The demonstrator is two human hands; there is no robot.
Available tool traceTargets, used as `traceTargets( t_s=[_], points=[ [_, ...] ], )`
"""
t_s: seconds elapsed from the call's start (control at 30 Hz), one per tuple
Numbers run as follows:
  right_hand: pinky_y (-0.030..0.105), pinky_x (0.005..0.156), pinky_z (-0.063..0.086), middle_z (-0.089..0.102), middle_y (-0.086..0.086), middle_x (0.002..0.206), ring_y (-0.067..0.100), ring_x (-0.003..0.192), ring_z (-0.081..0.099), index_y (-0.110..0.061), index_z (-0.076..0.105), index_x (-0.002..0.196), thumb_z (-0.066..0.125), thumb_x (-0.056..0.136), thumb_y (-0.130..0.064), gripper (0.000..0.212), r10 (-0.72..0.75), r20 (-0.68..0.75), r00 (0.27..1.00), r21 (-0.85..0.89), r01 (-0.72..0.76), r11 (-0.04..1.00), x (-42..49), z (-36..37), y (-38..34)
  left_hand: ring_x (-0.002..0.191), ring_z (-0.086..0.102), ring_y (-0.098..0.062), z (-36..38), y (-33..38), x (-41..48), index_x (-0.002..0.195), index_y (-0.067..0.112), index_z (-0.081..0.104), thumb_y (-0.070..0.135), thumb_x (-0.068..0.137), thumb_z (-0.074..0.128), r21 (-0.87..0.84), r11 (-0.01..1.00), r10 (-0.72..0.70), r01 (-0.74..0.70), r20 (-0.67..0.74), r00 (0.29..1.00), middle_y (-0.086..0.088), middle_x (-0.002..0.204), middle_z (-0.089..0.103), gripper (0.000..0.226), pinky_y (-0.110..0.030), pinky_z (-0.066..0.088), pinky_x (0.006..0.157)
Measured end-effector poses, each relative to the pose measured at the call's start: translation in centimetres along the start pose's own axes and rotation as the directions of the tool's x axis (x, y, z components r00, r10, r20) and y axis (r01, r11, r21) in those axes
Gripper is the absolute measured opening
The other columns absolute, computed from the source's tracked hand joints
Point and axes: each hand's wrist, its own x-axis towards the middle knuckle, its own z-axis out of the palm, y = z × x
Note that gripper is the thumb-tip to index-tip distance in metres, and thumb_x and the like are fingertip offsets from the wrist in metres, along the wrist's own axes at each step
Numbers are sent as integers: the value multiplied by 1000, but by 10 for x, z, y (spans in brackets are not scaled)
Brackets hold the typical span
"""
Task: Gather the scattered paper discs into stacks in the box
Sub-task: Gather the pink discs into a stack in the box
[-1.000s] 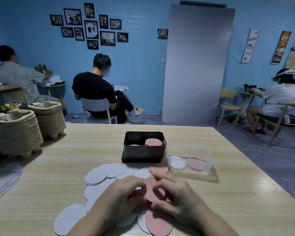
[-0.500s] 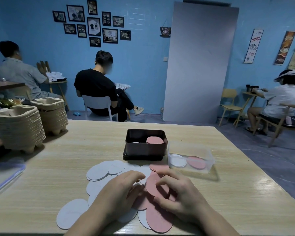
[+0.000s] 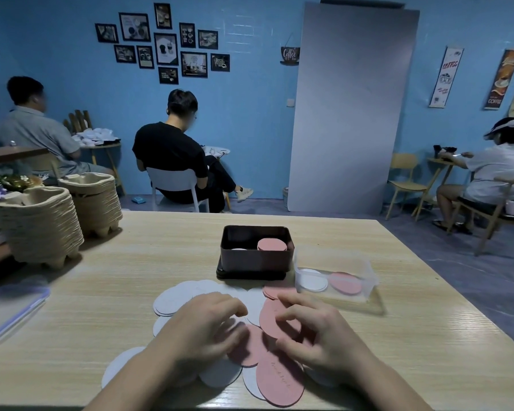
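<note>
Left of the frame: two stacks of pulp trays [image 3: 39, 221] stand on the worktop [image 3: 413, 336], well apart from the work. Lower centre-left: the white discs [image 3: 172, 298] lie fanned and overlapping. Your left hand [image 3: 202, 324] lies over them with fingers curled down; whether it pinches a disc or only rests on the pile cannot be told. Centre: the dark box [image 3: 255, 259] stands just beyond the scatter, with a pink stack [image 3: 272, 244] in its right half and a lower white one to its left. Lower centre-right: your right hand [image 3: 318, 336] appears to pinch a pink disc [image 3: 269, 318] between thumb and fingers, above more pink discs [image 3: 279, 378]. Right: a clear container [image 3: 336, 280] holds one white and one pink disc.

Likely hazards are these. The discs overlap, so a lift may drag neighbours along or mix the colours. The nearest discs lie at the worktop's front edge, so a sweeping wrist could push them off.
</note>
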Motion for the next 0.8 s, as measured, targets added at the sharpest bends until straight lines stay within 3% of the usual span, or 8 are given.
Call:
traceTargets(
  t_s=[0.1,0.23,0.53,0.63,0.8],
  points=[
    [16,102,44,51,-31,141,-7,131,52,-31,73,101,80,81,-45,25,19,3,1000,0,-19,1000,-4,-1,2,105,56,-1,-4,-1,-7,118,36,63,60,85,62,-21,999,27,-25,104,994,21,107,64,41,-28,47,92],
    [26,107,45,59,-17,141,-7,132,51,-35,72,105,80,81,-49,30,66,13,998,-3,-66,998,-10,2,5,115,51,6,-2,-2,-12,128,38,59,68,73,71,-12,999,37,-35,166,986,26,117,60,64,-21,41,99],
    [21,107,42,58,-15,141,-4,132,50,-35,69,103,77,81,-50,27,83,13,997,-63,-82,995,-13,3,5,96,55,6,-3,2,-15,112,38,65,53,74,75,-62,998,1,3,62,998,29,99,60,42,-25,48,83],
    [20,108,40,58,-14,142,-2,133,49,-34,70,103,75,81,-50,28,93,28,995,-72,-90,993,-13,3,4,91,55,6,1,2,-17,110,36,65,52,74,76,-22,1000,-9,8,-4,1000,29,100,60,41,-26,48,77],
    [14,107,36,53,-22,140,-7,133,46,-33,69,104,74,82,-54,31,91,57,994,-87,-86,992,-13,3,5,99,63,-1,-2,8,-16,111,33,66,49,72,77,41,999,21,-18,-59,998,26,113,65,43,-29,52,81]
  ],
)
